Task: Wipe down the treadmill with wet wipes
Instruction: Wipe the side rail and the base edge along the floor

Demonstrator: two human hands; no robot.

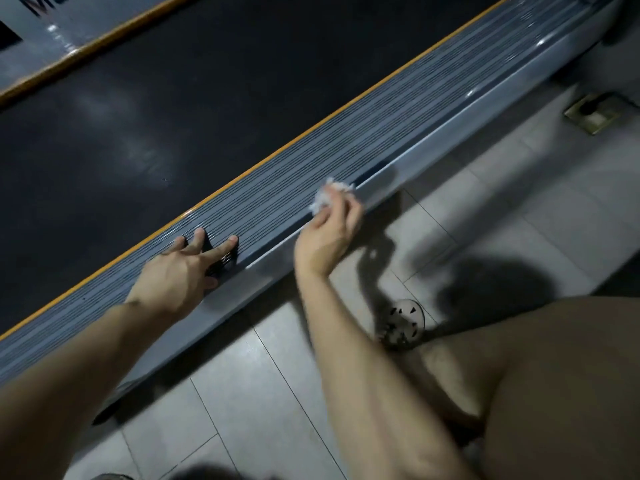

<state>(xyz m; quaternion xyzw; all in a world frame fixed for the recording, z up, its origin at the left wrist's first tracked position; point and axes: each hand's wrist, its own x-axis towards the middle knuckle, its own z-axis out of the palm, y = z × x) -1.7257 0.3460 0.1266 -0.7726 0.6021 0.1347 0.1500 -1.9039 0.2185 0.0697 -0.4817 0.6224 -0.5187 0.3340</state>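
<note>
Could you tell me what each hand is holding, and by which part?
The right hand pinches a crumpled wet wipe in its fingertips; the left hand holds nothing.

We get one scrap of lettering, dark print on the far grey side rail (52,32) of the treadmill, well across the belt from the gripping hand; it is cut by the frame edge, maybe "Ms", and we cannot read it
</note>
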